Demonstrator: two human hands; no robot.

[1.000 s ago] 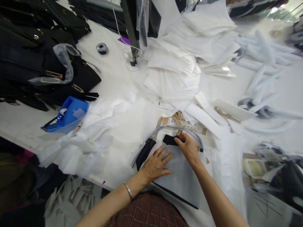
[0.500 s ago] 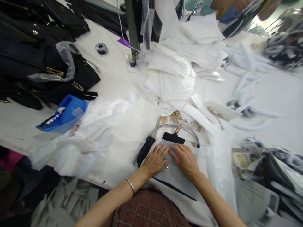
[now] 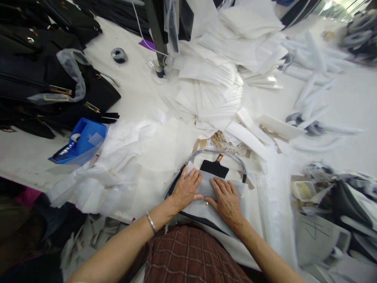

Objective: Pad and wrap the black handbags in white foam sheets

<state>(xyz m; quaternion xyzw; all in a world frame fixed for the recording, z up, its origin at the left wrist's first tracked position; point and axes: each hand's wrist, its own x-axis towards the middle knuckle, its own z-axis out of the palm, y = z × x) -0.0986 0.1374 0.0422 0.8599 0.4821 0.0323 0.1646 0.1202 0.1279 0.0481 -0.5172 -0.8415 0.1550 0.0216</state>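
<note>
A black handbag lies on the white table in front of me, its plastic-wrapped handle arching away from my body. Over its front is a translucent white sheet. My left hand rests flat on the left part of this sheet, fingers stretched out. On the right part lies my right hand, palm down and fingers extended. A black flap tab with a gold clasp sticks out beyond the sheet's far edge. Between my thumbs shows a small metal fitting.
Stacked white sheets fan out beyond the bag, beside tags with strings. Several black handbags, a blue tape dispenser and crumpled white sheets lie to the left. A dark post stands upright at the back.
My hands have spread apart, the left one moving left and the right one slightly lower. More of the black flap tab shows now. The whole view has shifted a little.
</note>
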